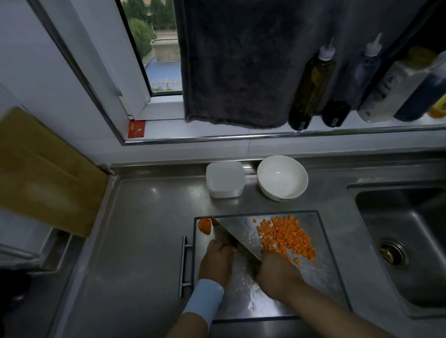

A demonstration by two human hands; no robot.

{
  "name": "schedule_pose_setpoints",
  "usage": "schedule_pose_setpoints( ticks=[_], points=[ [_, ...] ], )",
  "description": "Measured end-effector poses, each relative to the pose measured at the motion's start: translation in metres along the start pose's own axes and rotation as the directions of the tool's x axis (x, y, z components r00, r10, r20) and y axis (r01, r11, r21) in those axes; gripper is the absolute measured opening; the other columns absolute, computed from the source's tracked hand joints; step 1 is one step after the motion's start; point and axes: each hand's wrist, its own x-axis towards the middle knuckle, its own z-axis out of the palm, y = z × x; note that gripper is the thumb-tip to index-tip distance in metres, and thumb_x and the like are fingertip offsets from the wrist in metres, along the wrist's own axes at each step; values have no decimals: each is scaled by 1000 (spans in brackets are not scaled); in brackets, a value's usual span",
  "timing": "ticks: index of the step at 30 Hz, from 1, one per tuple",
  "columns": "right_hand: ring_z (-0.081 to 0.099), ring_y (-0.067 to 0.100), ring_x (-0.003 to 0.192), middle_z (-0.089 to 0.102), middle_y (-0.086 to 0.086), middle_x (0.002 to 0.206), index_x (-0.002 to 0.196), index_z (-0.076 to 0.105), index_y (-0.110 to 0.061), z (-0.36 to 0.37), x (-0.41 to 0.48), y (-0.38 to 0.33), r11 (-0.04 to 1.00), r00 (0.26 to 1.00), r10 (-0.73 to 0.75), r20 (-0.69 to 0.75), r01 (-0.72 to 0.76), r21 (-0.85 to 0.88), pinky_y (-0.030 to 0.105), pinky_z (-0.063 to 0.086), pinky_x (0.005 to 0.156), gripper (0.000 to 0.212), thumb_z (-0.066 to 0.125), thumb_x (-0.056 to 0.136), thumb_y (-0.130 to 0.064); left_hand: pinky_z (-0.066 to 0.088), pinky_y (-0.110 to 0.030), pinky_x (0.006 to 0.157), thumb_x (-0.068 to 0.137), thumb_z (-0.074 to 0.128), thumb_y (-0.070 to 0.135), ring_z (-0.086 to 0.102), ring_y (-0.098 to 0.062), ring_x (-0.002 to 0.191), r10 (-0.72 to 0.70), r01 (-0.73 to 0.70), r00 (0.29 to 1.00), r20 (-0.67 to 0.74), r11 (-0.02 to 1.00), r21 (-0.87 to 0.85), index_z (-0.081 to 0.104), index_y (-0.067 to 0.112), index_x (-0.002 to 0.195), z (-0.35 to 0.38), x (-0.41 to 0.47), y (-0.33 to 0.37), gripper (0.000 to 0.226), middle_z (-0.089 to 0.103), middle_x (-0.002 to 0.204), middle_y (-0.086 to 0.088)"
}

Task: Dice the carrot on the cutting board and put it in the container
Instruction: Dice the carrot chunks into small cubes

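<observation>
Right hand (pixel 276 272) grips the knife (pixel 233 239), its blade running diagonally to the carrot stub (pixel 204 226) at the board's (pixel 323 274) upper-left corner; the dice (pixel 285 236) lie right of the blade. Left hand (pixel 216 258), nearer the stub, curls beside the blade; any hold is hidden. Container (pixel 225 179): above the board.

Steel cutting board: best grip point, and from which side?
Probably the bar handle on the cutting board's left edge, approached from the left. It stands off the edge on two posts, which leaves a gap for fingers to wrap round.
</observation>
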Motion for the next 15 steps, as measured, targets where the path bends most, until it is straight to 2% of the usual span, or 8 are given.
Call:
schedule_pose_setpoints(
  ticks=[2, 9, 12, 15],
  points=[
    [65, 23, 99, 70, 6, 108, 106, 67, -15, 0, -7, 4, 999, 1000, -2, 11, 2, 52, 28, 48, 77, 22, 50, 95, -24, 43, -25, 84, 94, 46, 26, 51, -21, 105, 14, -14, 1000, -14, 1000, 19, 70, 13, 98, 1, 1, 1, 28, 63, 107, -5],
    [66, 20, 97, 69, 4, 105, 103, 66, -15, 6, -19, 22, 999, 999, 30, 16, -30, 23, 28, 52, 80, 21, 47, 96, -20, 44, -27, 86, 94, 51, 17, 52, -19, 105, -2, 2, 999, -48, 1000, 10, 67, 13, 100, 5, -2, 0, 18, 62, 105, -5],
    [65, 18, 94, 69, 4, 102, 96, 65, -15, 6, -18, 25, 999, 999, 16, 51, -17, 28, 24, 49, 74, 19, 46, 98, -19, 40, -19, 83, 94, 51, 20, 52, -15, 101, -7, 8, 998, -64, 1000, 14, 67, 16, 99, 4, -4, 0, 17, 61, 104, -2],
    [62, 14, 84, 65, 0, 92, 85, 62, -19, 10, -14, 25, 999, 997, 10, 81, -13, 35, 17, 44, 64, 19, 48, 99, -20, 33, -13, 80, 93, 54, 20, 53, -13, 98, -16, 17, 998, -65, 1000, 25, 68, 17, 97, 2, -4, 1, 15, 61, 102, 0]
  ],
)
